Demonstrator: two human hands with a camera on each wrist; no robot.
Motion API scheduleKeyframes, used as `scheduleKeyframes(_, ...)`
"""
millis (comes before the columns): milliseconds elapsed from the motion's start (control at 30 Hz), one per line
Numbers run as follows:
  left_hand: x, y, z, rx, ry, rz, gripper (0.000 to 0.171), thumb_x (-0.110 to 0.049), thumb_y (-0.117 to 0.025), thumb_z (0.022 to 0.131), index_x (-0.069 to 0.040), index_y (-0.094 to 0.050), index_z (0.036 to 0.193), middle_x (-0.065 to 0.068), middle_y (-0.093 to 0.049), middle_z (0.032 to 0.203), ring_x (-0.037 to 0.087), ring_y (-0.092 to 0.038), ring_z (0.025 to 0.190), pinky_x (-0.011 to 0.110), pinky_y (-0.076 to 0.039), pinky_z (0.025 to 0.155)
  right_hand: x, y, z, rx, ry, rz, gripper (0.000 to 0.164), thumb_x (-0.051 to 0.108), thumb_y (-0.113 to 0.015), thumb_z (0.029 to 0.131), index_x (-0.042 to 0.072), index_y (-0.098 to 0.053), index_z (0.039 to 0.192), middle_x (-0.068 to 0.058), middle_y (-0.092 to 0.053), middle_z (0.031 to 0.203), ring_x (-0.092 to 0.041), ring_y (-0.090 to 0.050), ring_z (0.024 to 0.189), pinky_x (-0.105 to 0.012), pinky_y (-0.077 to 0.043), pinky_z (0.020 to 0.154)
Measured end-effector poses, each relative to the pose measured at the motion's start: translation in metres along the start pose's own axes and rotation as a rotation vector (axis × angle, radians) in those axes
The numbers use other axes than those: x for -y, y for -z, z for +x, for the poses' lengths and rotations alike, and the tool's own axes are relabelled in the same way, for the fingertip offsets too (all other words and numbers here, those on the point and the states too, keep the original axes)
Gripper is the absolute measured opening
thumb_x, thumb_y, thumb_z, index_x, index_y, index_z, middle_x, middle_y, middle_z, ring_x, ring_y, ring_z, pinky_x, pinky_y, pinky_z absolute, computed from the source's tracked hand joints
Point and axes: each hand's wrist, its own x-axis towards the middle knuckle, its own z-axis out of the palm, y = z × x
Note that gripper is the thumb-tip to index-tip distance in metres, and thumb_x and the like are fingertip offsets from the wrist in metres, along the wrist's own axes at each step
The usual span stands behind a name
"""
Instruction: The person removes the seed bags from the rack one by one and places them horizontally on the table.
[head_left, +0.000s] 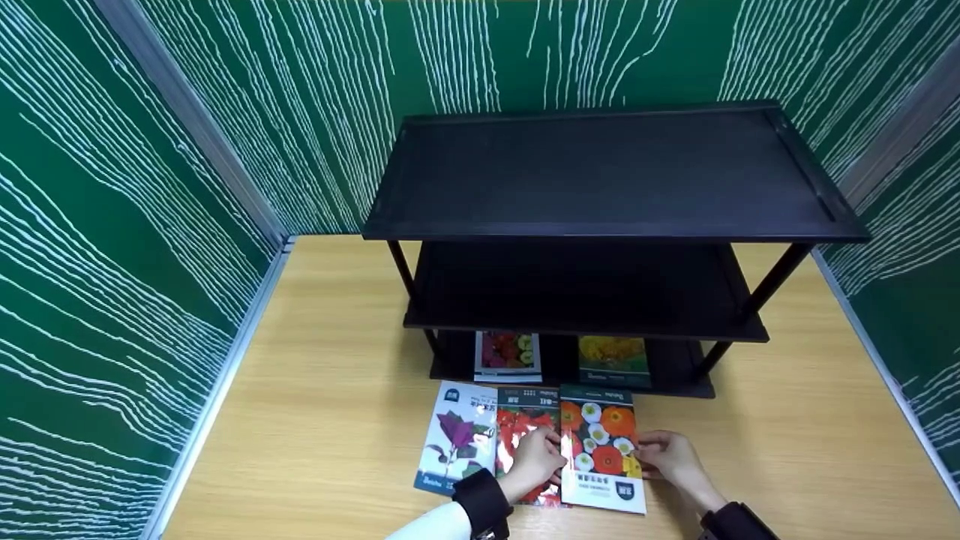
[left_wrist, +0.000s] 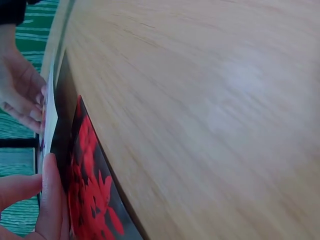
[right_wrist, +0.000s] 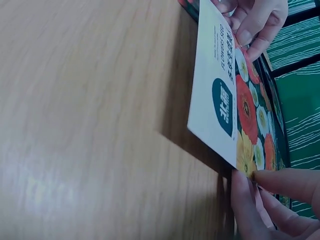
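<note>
While left hand [head_left: 536, 459] and right hand [head_left: 671, 459] clamp fingers on its opposite long edges, the orange-and-white flower packet [head_left: 604, 439] lies between them, near edge above the tabletop [head_left: 315, 420]; its long axis points far, toward the black rack [head_left: 615, 176].

The round-flower packet [head_left: 602, 442] had orange, white and yellow flowers next to a white strip. The red-flower packet [head_left: 519, 421] was bright red on dark. The leafy packet [head_left: 456, 439] was white with a purple plant. The shelf [head_left: 600, 176] was black, the table [head_left: 322, 390] light brown and streaky, and the green walls [head_left: 90, 247] had wiggly white lines.
</note>
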Motion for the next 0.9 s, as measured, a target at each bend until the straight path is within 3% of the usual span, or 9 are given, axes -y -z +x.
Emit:
scheduleKeyframes(67,0.003,0.0,0.0,0.007,-0.03,0.014,0.021,0.013,-0.056,0.067,0.003,-0.052,0.085,0.002,-0.05,0.059,0.018,-0.055,0.039,0.025,-0.047,0.035,0.0,0.0,0.0,-0.001,-0.005,-0.001,0.03,-0.01,-0.052,0.077,-0.017,-0.05,0.106,-0.01,-0.06,0.073,-0.018,-0.06,0.062,-0.031,-0.053,0.055)
scheduleKeyframes(167,0.005,0.0,0.001,0.029,-0.024,0.035,0.021,0.012,-0.056,0.068,0.003,-0.051,0.086,0.001,-0.049,0.06,0.013,-0.054,0.038,0.023,-0.047,0.036,-0.001,0.0,0.0,0.0,-0.005,-0.009,0.03,-0.01,-0.051,0.077,-0.018,-0.049,0.106,-0.01,-0.06,0.073,-0.018,-0.06,0.061,-0.032,-0.053,0.054)
scheduleKeyframes(300,0.004,-0.001,0.002,0.032,0.013,0.04,0.023,0.012,-0.057,0.069,0.003,-0.052,0.089,0.003,-0.049,0.061,0.022,-0.056,0.042,0.027,-0.048,0.037,-0.001,0.0,-0.001,0.0,0.014,-0.024,0.028,-0.01,-0.052,0.076,-0.018,-0.05,0.103,-0.012,-0.058,0.073,-0.018,-0.059,0.06,-0.032,-0.053,0.054)
scheduleKeyframes(433,0.001,-0.001,-0.001,0.009,-0.012,0.072,0.022,0.012,-0.057,0.069,0.003,-0.052,0.089,0.001,-0.048,0.06,0.029,-0.057,0.044,0.027,-0.047,0.036,0.001,0.0,-0.001,-0.01,0.005,-0.052,0.027,-0.009,-0.053,0.076,-0.017,-0.052,0.102,-0.012,-0.058,0.072,-0.017,-0.058,0.059,-0.031,-0.053,0.054)
scheduleKeyframes(700,0.001,0.002,-0.001,-0.03,-0.039,0.138,0.019,0.012,-0.057,0.07,0.002,-0.054,0.087,-0.004,-0.047,0.055,0.032,-0.058,0.044,0.023,-0.044,0.033,0.005,0.003,-0.003,-0.01,0.037,-0.131,0.024,-0.007,-0.054,0.076,-0.016,-0.055,0.099,-0.01,-0.06,0.071,-0.017,-0.058,0.061,-0.031,-0.053,0.055)
scheduleKeyframes(900,-0.004,0.015,0.005,-0.056,-0.072,0.165,0.016,0.008,-0.06,0.071,0.002,-0.055,0.086,-0.003,-0.049,0.055,0.03,-0.056,0.042,0.026,-0.045,0.034,0.015,0.006,-0.004,0.004,0.065,-0.163,0.024,-0.003,-0.054,0.077,-0.013,-0.057,0.099,-0.01,-0.061,0.075,-0.019,-0.059,0.062,-0.032,-0.053,0.058)
